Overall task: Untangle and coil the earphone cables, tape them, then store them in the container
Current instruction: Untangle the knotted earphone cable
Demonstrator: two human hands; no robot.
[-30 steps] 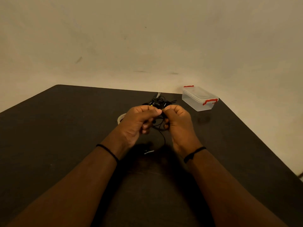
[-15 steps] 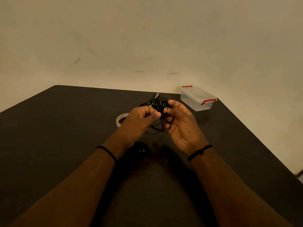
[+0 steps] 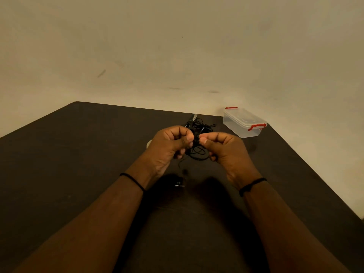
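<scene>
I judged the job barely begun: my left hand (image 3: 169,143) and right hand (image 3: 224,148) both pinched one knotted black earphone cable (image 3: 197,149) above the counter (image 3: 78,154), more tangled cables (image 3: 199,123) lay beyond, untaped, and the lidded container (image 3: 244,123) sat empty.

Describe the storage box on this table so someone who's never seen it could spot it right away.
Follow the dark table to its far right corner by the wall. The container sits there, right of the tangled black earphone cables. It is the only clear plastic box, lid on, with red clips at both ends.
</scene>
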